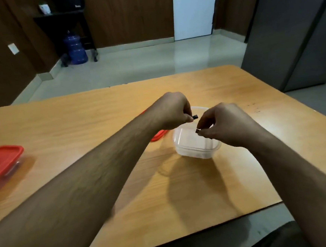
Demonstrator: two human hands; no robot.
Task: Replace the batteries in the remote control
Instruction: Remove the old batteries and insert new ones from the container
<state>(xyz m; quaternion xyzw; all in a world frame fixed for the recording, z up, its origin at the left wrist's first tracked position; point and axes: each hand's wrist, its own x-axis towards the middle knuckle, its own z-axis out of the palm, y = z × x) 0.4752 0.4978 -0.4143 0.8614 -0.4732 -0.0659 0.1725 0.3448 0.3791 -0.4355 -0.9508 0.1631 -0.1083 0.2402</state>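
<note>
On the wooden table sits an open clear plastic container, a red lid just beside it. Above the container, the left hand is curled closed around a small dark object (only its tip shows, too blurred to identify). The right hand pinches another dark piece.

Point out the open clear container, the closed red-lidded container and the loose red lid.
open clear container [194, 150], head view: near wall.
closed red-lidded container [2, 161], head view: lid top.
loose red lid [159, 135], head view: visible edge.
</note>
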